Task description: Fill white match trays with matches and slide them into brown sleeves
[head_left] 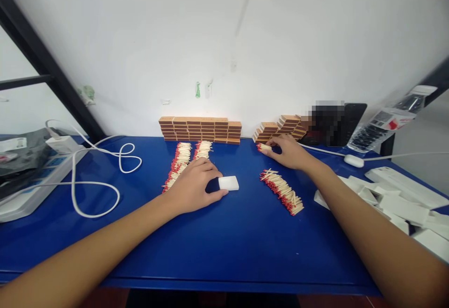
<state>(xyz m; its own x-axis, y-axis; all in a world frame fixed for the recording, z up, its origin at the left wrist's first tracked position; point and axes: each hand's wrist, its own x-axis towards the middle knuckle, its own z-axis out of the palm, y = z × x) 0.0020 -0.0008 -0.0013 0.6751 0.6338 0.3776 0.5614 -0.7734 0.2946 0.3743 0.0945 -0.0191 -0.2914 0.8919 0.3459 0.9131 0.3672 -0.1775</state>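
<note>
My left hand (192,187) rests over the blue table, its thumb and fingers closed around the near end of a small white matchbox tray (229,183). Beside and partly under that hand lie two rows of red-tipped matches (183,153). My right hand (289,151) reaches to the back, fingertips pinched around a small bunch of matches (264,147) in front of leaning matchboxes (268,128). Another slanting row of matches (282,191) lies on the table, nearer than the right hand.
Stacked matchboxes (199,129) line the wall. White trays (403,205) are heaped at right, partly behind my right forearm. A water bottle (386,123) and a black phone (354,118) stand behind. White cables (119,191) loop at left beside a plastic box (42,189).
</note>
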